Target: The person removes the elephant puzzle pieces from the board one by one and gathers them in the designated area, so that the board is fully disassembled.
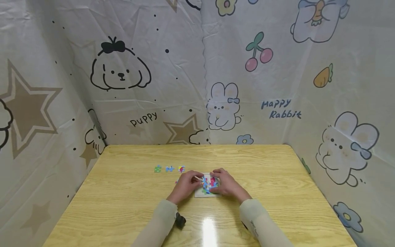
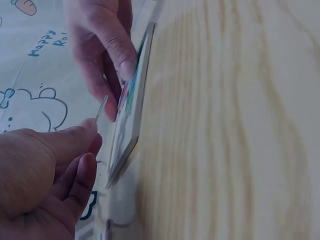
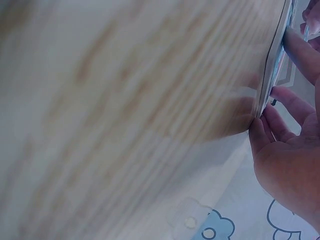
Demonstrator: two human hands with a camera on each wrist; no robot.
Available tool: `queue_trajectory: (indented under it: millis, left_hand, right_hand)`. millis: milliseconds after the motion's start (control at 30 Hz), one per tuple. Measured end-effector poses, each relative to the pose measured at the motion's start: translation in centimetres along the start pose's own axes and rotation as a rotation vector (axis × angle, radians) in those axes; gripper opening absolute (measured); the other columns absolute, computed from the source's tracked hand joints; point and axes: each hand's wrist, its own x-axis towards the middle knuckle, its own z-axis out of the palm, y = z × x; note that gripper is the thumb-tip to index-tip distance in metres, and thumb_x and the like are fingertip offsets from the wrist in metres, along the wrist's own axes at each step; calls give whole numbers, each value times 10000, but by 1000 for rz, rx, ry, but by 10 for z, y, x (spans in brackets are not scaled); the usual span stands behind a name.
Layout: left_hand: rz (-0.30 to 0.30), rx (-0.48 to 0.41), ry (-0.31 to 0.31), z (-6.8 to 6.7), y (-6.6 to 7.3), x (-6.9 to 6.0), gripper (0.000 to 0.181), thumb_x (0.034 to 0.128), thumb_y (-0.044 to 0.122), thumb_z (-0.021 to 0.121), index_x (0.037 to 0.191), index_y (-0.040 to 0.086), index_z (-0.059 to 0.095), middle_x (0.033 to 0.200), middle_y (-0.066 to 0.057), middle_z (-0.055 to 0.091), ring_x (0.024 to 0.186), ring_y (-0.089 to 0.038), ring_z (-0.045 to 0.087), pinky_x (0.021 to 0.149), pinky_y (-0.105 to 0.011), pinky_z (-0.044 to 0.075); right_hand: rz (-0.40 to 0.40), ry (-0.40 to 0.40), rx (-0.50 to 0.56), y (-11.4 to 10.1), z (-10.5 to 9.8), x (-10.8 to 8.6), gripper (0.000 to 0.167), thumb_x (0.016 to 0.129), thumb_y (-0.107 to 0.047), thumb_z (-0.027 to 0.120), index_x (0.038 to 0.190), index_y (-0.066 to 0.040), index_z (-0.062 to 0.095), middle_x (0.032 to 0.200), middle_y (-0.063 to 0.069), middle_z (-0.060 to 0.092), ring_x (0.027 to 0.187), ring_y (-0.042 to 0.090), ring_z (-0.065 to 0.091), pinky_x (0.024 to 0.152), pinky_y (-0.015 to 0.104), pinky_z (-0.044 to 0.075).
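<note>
A small puzzle board lies flat on the table, with colorful joined pieces in blue, pink and green on it. Between thumb and fingers, my left hand pinches a thin puzzle piece above the board's left side; it appears edge-on in the left wrist view, so its picture is hidden. My right hand rests at the board's right side. Its thumb touches the joined pieces, while other fingertips touch the board's edge and the table.
Three loose puzzle pieces, a green one, a blue one and a multicolored one, lie in a row left of the board. Another piece is partly hidden by the left hand. Printed cloth surrounds the wooden table.
</note>
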Motion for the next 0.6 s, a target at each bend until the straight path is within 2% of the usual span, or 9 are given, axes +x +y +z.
queue_trajectory:
  millis: [167, 300, 500, 600]
  left_hand:
    - [11, -15, 15, -11, -3, -5, 289, 956, 34, 724, 1245, 36, 715, 1203, -114, 718, 980, -190, 717, 874, -318, 593]
    - [-2, -11, 27, -22, -7, -12, 298, 963, 30, 714, 1261, 31, 708, 1221, -115, 717, 994, -201, 713, 885, -322, 590]
    - [-35, -21, 79, -39, -14, -27, 303, 949, 4, 716, 1251, 29, 710, 1217, -125, 715, 997, -223, 703, 866, -327, 589]
    - [-42, -36, 111, -48, -20, -33, 311, 941, -9, 717, 1250, 24, 710, 1220, -133, 717, 1000, -237, 705, 848, -286, 588]
  right_hand:
    - [10, -3, -7, -1, -1, 0, 719, 859, -297, 867, 1475, -73, 572, 1549, 149, 458, 1428, 392, 434, 1177, 567, 375]
    - [-1, -4, -10, -2, -2, -1, 723, 857, -288, 869, 1476, -64, 569, 1548, 151, 460, 1432, 392, 429, 1186, 559, 366]
    - [-10, 1, -18, -4, -1, -1, 726, 848, -270, 877, 1470, -51, 571, 1543, 154, 464, 1423, 392, 436, 1182, 558, 371]
    - [-4, 0, -13, -4, -1, -2, 725, 851, -266, 874, 1476, -61, 568, 1545, 144, 463, 1426, 384, 435, 1185, 554, 369]
